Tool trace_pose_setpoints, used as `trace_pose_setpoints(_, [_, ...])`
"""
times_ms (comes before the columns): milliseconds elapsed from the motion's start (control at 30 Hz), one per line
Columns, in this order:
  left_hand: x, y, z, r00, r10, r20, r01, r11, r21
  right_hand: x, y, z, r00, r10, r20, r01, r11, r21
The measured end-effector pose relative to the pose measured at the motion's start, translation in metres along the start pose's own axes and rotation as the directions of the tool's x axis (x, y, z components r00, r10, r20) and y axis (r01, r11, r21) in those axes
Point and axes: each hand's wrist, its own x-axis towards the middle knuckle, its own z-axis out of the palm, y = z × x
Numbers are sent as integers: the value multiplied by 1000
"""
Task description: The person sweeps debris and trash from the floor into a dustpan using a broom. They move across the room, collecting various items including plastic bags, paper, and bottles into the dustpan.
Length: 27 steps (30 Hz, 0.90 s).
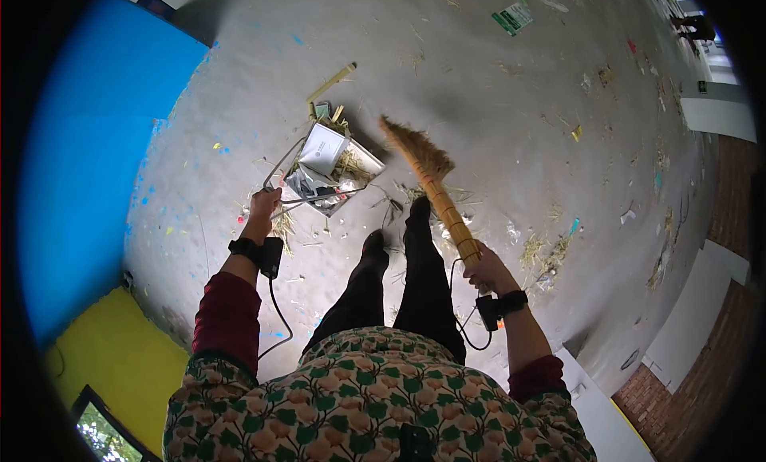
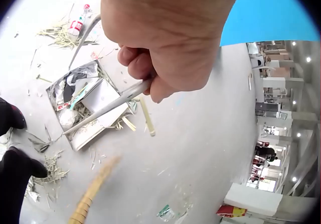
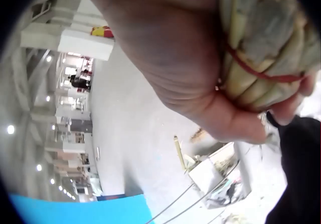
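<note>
My left hand (image 1: 262,210) grips a grey strap (image 2: 108,107) tied to an open box (image 1: 366,160) on the floor. The strap runs taut in two lengths from my fist to the box. Inside lie a white carton (image 1: 323,148), straw, crumpled plastic and dark scraps. My right hand (image 1: 490,272) holds a short straw broom (image 1: 437,192) by its bound handle, with fingers wrapped round it. The broom's bristles (image 1: 423,147) point forward, just right of the box. In the right wrist view, a red band (image 3: 261,74) circles the handle's butt end.
A bamboo-like stick (image 1: 331,84) juts out beyond the box. Straw piles (image 1: 546,258) and litter lie to the right, and a green-and-white packet (image 1: 512,18) lies farther ahead. A blue wall (image 1: 112,103) bounds the left. My feet (image 1: 375,242) stand close behind the box.
</note>
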Motion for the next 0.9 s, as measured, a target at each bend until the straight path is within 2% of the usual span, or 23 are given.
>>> trace_pose_setpoints(33, [1, 6, -3, 1000, -23, -21, 21, 997, -68, 9, -9, -10, 998, -39, -50, 40, 999, 12])
trace_pose_setpoints(100, [4, 21, -2, 999, -3, -49, 1, 999, -41, 30, -36, -31, 988, -71, -134, 77, 996, 42])
trace_pose_setpoints(200, [29, 28, 6, 997, -5, -73, 3, 1000, -27, 93, -70, -69, 987, -107, -117, 126, 977, 173])
trace_pose_setpoints(233, [38, 30, 11, 994, -21, -103, 21, 1000, -3, 119, -87, -76, 988, -44, -147, 63, 990, 126])
trace_pose_setpoints(267, [48, 35, 16, 990, -34, -134, 37, 999, 19, 151, -98, -76, 990, -51, -133, 67, 991, 118])
trace_pose_setpoints(333, [71, 34, 25, 993, -46, -113, 50, 998, 34, 204, -118, -67, 992, -11, -125, 2, 997, -74])
trace_pose_setpoints(400, [100, 30, 16, 964, 33, -263, 40, 963, 268, 208, -130, -32, 976, -168, -138, 119, 945, -306])
trace_pose_setpoints(467, [88, 73, 20, 947, -203, -250, 224, 973, 59, 185, -142, -7, 978, -192, 82, 207, 938, -278])
trace_pose_setpoints(500, [97, 69, 10, 969, -144, -201, 170, 979, 116, 175, -153, -4, 967, -145, 209, 206, 928, -312])
trace_pose_setpoints(533, [101, 74, 6, 967, -151, -206, 176, 978, 112, 167, -164, -4, 939, -92, 331, 211, 916, -342])
trace_pose_setpoints(667, [94, 104, -18, 960, -156, -234, 133, 985, -111, 145, -191, -32, 924, -118, 364, 224, 938, -264])
trace_pose_setpoints(733, [89, 123, -37, 959, -140, -248, 98, 980, -172, 139, -217, -61, 941, -100, 324, 165, 970, -181])
trace_pose_setpoints(833, [89, 147, -60, 951, -139, -277, 85, 976, -199, 167, -241, -97, 971, 3, 237, -9, 1000, 27])
trace_pose_setpoints(900, [101, 159, -69, 954, -123, -273, 70, 978, -196, 180, -263, -106, 975, -12, 220, -2, 998, 64])
